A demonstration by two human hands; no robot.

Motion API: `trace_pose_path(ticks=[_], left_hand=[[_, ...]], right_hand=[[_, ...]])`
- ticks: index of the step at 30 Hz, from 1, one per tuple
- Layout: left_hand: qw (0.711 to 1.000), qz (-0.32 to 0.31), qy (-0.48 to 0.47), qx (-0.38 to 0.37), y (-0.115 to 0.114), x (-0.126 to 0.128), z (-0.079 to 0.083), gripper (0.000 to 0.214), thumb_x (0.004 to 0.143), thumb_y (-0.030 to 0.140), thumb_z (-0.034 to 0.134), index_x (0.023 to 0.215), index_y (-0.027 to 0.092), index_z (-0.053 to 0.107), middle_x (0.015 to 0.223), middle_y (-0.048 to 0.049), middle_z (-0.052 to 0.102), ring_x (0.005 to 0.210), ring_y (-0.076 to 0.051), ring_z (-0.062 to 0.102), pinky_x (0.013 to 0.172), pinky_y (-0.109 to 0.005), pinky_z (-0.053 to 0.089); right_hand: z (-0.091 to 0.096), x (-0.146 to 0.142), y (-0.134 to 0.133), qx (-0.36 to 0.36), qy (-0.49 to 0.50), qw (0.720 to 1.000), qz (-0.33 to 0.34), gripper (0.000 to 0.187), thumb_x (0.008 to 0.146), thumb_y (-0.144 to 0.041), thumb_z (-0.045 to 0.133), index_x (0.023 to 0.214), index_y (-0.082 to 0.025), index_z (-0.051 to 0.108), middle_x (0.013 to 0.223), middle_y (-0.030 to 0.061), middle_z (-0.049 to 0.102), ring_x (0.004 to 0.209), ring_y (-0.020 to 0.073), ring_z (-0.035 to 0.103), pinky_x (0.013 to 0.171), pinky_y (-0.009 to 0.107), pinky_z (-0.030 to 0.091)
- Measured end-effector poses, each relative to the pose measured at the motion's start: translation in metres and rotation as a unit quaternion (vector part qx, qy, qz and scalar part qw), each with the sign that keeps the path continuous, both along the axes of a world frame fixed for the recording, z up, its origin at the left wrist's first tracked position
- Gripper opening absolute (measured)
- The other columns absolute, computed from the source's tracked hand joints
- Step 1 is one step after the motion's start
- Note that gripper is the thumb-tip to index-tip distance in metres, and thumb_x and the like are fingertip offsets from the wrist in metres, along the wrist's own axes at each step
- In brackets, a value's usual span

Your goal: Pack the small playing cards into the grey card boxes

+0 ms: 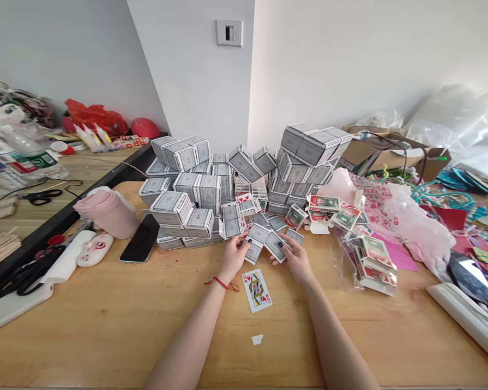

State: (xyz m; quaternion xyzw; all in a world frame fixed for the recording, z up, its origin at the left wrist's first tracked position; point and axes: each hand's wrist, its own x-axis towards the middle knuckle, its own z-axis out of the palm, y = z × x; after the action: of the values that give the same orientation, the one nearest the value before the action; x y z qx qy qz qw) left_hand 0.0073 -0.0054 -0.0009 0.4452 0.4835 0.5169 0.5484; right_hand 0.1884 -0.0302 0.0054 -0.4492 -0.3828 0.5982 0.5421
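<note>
Near the middle of the wooden table, my left hand (236, 251) is closed on patterned playing cards (258, 234), thumb on top, backs upward. My right hand (295, 253) pinches another playing card (274, 245), also back up, right beside those in the left. More loose cards (276, 222) lie just beyond the fingers. A queen of hearts (257, 291) lies face up on the table between my forearms, with a small white paper scrap (257, 339) nearer to me. Behind my hands stand blocks (197, 189) covered in card backs, stacked in several piles.
Red and green card boxes (376, 260) lie on the right beside a crumpled plastic bag (394, 216). To the left are a black phone (139, 238), a pink cloth roll (106, 211) and a white computer mouse (95, 249). Scissors (44, 196) and bottles (28, 146) sit farther left.
</note>
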Motion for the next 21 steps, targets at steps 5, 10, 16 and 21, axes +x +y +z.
trace_pose_path(ticks=[5, 10, 16, 21], left_hand=[[0.999, -0.012, 0.028, 0.022, -0.0001, -0.0012, -0.0007, 0.039, 0.072, 0.020, 0.056, 0.111, 0.016, 0.055, 0.101, -0.0096, 0.064, 0.092, -0.018, 0.059, 0.082, -0.031, 0.044], [0.998, -0.010, 0.046, 0.036, -0.0015, -0.0029, 0.0036, 0.039, 0.072, 0.021, 0.056, 0.111, 0.018, 0.056, 0.108, -0.0088, 0.062, 0.101, -0.020, 0.055, 0.091, -0.033, 0.039], [0.997, -0.009, 0.062, 0.043, -0.0026, -0.0050, 0.0024, 0.039, 0.072, 0.024, 0.057, 0.111, 0.018, 0.058, 0.105, -0.0088, 0.063, 0.101, -0.020, 0.055, 0.092, -0.034, 0.038], [0.998, -0.009, 0.053, 0.043, -0.0018, -0.0050, 0.0011, 0.038, 0.071, 0.022, 0.057, 0.109, 0.019, 0.059, 0.108, -0.0084, 0.062, 0.104, -0.020, 0.053, 0.093, -0.035, 0.037]], right_hand=[[-0.0011, -0.0040, -0.0012, 0.003, -0.016, 0.999, 0.032, 0.057, 0.069, -0.039, 0.062, 0.118, -0.016, 0.044, 0.066, 0.0027, 0.065, 0.056, 0.0199, 0.064, 0.053, 0.033, 0.053], [-0.0031, -0.0048, -0.0015, 0.003, -0.028, 0.998, 0.053, 0.055, 0.069, -0.041, 0.060, 0.117, -0.017, 0.046, 0.058, 0.0010, 0.064, 0.050, 0.0192, 0.062, 0.051, 0.033, 0.050], [-0.0044, -0.0024, -0.0008, -0.009, -0.040, 0.997, 0.059, 0.052, 0.068, -0.041, 0.061, 0.113, -0.018, 0.050, 0.056, 0.0012, 0.063, 0.048, 0.0190, 0.060, 0.046, 0.030, 0.047], [-0.0026, 0.0008, -0.0024, 0.009, -0.041, 0.996, 0.082, 0.048, 0.071, -0.038, 0.058, 0.113, -0.017, 0.050, 0.058, 0.0022, 0.064, 0.049, 0.0181, 0.061, 0.043, 0.026, 0.045]])
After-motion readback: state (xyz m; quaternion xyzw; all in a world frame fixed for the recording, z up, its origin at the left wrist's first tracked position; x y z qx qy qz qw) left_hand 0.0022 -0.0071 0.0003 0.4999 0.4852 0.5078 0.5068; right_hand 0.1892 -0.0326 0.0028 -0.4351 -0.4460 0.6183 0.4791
